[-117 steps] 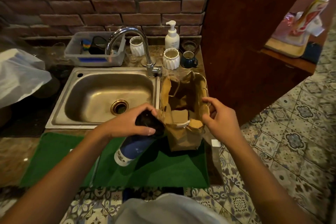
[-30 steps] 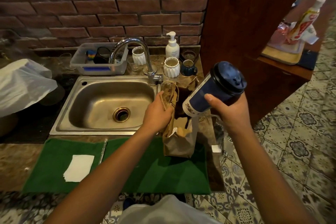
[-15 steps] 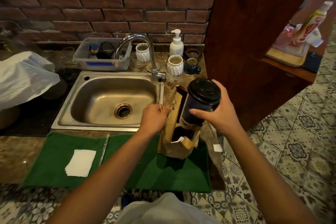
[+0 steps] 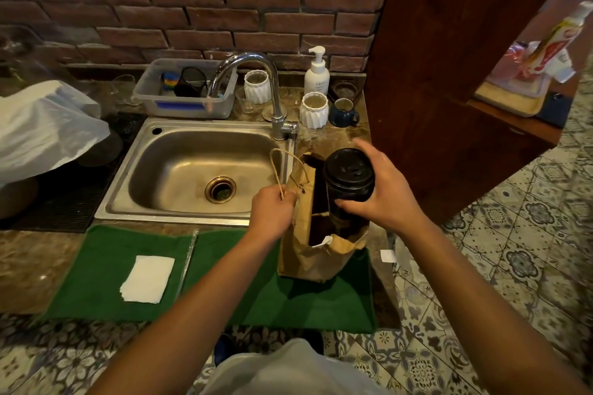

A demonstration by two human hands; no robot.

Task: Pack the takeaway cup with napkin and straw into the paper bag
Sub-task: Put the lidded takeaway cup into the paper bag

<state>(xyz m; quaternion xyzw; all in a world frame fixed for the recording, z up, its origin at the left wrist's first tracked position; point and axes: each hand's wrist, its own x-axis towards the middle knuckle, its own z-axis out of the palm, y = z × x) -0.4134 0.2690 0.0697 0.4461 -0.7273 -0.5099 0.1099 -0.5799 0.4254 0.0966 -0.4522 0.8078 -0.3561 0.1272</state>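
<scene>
The takeaway cup (image 4: 349, 183) is dark with a black lid, standing upright with the lid up and its long axis vertical; its lower part is inside the open mouth of the brown paper bag (image 4: 316, 258). The right hand (image 4: 383, 194) curls around the cup's side. The left hand (image 4: 272, 212) pinches the bag's left edge, probably also its string handle. The bag stands near the green mat's (image 4: 106, 269) right edge; a white napkin (image 4: 147, 278) and the straw (image 4: 187, 255) lie towards its left.

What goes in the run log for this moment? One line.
step: cup into bag | right hand: holds takeaway cup in paper bag mouth | left hand: holds bag side | napkin, straw: on mat
</scene>
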